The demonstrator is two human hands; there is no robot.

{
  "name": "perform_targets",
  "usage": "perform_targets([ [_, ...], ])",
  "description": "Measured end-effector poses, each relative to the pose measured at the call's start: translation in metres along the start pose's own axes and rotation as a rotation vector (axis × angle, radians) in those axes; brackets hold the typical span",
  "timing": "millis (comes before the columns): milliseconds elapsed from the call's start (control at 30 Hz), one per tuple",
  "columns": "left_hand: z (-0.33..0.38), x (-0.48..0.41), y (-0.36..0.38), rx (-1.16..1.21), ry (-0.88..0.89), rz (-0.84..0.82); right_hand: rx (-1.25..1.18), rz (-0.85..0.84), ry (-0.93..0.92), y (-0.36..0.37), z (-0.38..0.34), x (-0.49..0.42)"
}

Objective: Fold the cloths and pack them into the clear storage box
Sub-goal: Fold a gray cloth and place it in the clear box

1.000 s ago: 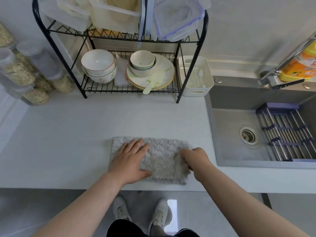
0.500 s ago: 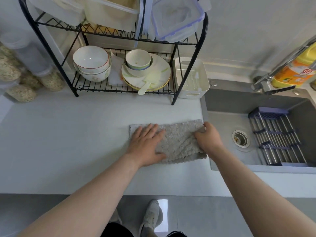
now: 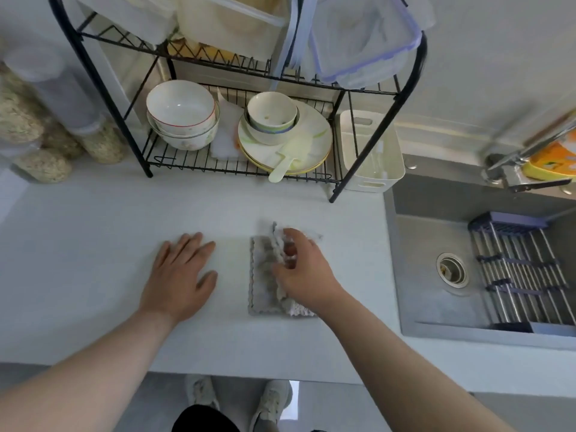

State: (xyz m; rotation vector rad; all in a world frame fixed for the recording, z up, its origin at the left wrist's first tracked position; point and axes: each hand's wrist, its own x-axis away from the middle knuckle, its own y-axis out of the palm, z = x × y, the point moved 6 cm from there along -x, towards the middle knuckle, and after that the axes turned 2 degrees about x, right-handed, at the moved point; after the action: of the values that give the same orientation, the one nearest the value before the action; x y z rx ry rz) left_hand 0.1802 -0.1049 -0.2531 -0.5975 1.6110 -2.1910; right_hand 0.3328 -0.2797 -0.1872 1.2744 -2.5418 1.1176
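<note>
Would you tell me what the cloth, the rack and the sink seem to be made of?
The cloth looks like grey microfibre: fluffy pile, scalloped edge. The rack seems coated metal wire, matte black. The sink is dull grey, perhaps brushed steel or composite; hard to tell.

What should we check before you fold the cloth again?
1. Cloth folded once: ok, it lies as a narrow strip on the counter.
2. Right hand has hold of it: ok, the fingers curl round the top layer.
3. Left hand steadies the cloth: not ok, it lies flat on the counter beside the cloth, not touching it.
4. Edges lined up: cannot tell, the right hand covers them and the picture is blurred.
5. Box within easy reach: not ok, the clear boxes sit up on the rack.
</note>
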Motion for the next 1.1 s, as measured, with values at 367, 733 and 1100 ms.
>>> perform_targets([
  [367,-0.004,-0.002,0.0,0.029,0.01,0.005,0.143,0.297,0.354,-0.036,0.047,0.021],
  [733,0.038,-0.006,-0.029,0.277,-0.05,-0.074,0.066,0.081,0.048,-0.051,0.012,0.025],
  [1100,0.121,0.016,-0.062,1.334,-0.175,-0.481,-0.505,0.011,0.122,-0.081,0.01,0.049],
])
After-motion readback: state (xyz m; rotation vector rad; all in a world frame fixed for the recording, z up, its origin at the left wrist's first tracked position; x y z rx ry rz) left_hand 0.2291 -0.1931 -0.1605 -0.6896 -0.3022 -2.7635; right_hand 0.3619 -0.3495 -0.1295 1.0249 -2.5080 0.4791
